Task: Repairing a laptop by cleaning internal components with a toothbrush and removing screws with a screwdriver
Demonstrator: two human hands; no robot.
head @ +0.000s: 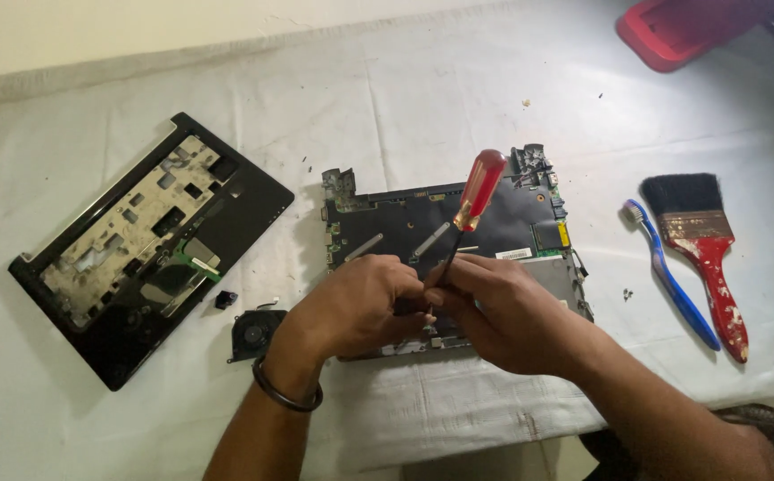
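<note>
An opened laptop base with a dark circuit board (423, 223) lies in the middle of the white cloth. My right hand (503, 312) grips the dark shaft of a screwdriver with a red and amber handle (478, 189), which tilts up and to the right. The tip, pressed into the board's near edge, is hidden by my fingers. My left hand (356, 307), a dark bangle on its wrist, curls over the board beside the shaft and touches it.
A removed black laptop cover (151, 240) lies upside down at the left. A small black fan (255, 331) and a tiny black part (225, 299) sit by it. At the right lie a blue toothbrush (672, 276) and a red-handled paintbrush (703, 240). A red box (672, 31) is at the far edge.
</note>
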